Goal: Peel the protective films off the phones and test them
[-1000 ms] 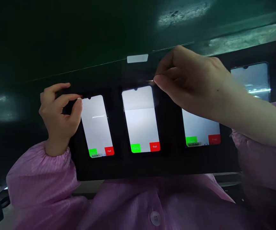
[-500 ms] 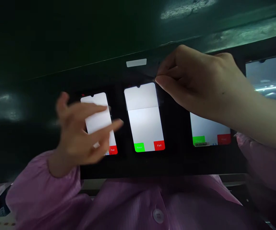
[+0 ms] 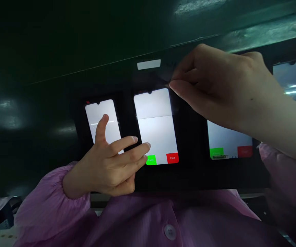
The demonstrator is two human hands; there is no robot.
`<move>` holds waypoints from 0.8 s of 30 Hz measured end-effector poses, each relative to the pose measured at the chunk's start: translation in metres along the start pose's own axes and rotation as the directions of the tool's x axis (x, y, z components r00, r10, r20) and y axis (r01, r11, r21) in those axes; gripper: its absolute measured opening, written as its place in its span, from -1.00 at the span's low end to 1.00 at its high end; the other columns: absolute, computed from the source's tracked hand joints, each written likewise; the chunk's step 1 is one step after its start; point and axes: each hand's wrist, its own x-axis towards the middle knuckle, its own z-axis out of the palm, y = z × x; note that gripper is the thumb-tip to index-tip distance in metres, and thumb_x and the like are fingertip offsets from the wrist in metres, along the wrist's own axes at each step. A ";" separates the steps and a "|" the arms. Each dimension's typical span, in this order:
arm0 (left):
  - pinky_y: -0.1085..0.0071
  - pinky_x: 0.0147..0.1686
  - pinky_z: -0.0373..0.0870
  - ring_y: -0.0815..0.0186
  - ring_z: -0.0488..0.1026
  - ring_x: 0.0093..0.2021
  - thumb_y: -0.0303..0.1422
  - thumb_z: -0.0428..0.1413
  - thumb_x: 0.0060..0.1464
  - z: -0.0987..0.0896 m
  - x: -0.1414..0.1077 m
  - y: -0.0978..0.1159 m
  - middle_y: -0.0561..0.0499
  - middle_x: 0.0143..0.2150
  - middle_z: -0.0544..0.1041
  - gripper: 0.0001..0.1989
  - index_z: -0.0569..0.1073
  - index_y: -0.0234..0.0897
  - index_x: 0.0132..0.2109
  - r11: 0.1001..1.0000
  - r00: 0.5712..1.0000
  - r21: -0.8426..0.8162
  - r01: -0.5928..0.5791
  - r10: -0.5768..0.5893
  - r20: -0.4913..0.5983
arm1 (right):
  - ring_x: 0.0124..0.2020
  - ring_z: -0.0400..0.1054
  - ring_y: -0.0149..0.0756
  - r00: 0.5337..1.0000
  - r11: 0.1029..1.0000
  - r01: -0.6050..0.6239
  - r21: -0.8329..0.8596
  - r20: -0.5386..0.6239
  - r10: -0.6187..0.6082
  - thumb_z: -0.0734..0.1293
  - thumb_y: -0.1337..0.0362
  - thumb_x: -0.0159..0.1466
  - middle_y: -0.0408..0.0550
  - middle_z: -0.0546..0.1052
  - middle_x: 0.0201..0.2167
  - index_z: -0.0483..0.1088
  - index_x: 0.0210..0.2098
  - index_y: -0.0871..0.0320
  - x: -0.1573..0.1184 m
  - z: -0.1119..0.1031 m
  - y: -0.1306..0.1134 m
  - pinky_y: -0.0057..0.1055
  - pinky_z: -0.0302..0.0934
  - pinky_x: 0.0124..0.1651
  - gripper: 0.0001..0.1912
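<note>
The middle phone lies face up with a white screen, a green Pass box at lower left and a red Fail box at lower right. A thin see-through film covers the upper part of its screen, its lower edge showing as a line. My right hand pinches the film by thumb and forefinger near the phone's top right corner. My left hand, fingers spread and empty, hovers partly over the left phone. Its fingertips reach the middle phone's lower left edge by Pass; whether they touch cannot be told.
Beyond my right wrist lies another lit phone with a barcode sticker at its bottom. A further phone at far right reflects a bright light. A pale rectangle shows above the middle phone. The dark work surface has a raised-looking back edge.
My left hand has moved right and down from the left phone to the middle phone's Pass corner, thumb now raised. My right hand keeps its pinch; the view shifted slightly.
</note>
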 end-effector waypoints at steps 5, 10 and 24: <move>-0.23 0.59 -0.14 0.24 0.48 0.03 -0.45 0.05 0.04 -0.003 -0.006 -0.009 0.13 0.00 0.60 -0.66 0.61 -0.09 -0.09 0.999 0.993 -0.015 0.047 -0.048 -0.108 | -0.11 0.62 -0.31 1.000 0.999 0.017 -0.033 0.004 -0.017 0.27 0.26 0.48 -0.23 0.67 -0.16 0.30 -0.18 -0.11 -0.003 0.000 0.000 -0.25 0.39 -0.11 -0.89; -0.46 0.36 0.18 0.21 0.53 -0.07 -0.36 0.16 0.19 -0.011 -0.027 -0.049 0.10 -0.08 0.57 -0.80 0.62 -0.08 -0.07 0.968 0.942 0.170 0.183 -0.123 -0.314 | -0.12 0.61 -0.28 1.000 1.000 -0.020 -0.021 0.006 0.020 0.26 0.23 0.48 -0.23 0.64 -0.27 0.31 -0.19 -0.13 -0.002 0.000 0.001 -0.23 0.35 -0.09 -0.91; -0.34 0.21 0.33 -0.03 0.53 0.17 -0.17 0.12 0.37 -0.016 -0.029 -0.065 -0.04 0.08 0.58 -0.72 0.66 -0.18 -0.03 0.686 0.700 0.169 0.708 -0.651 -0.293 | -0.40 0.51 -0.29 1.000 0.999 -0.001 0.032 0.013 0.001 0.27 0.32 0.46 -0.24 0.58 -0.39 0.28 -0.20 0.02 -0.002 0.001 -0.002 -0.29 0.25 -0.29 -0.92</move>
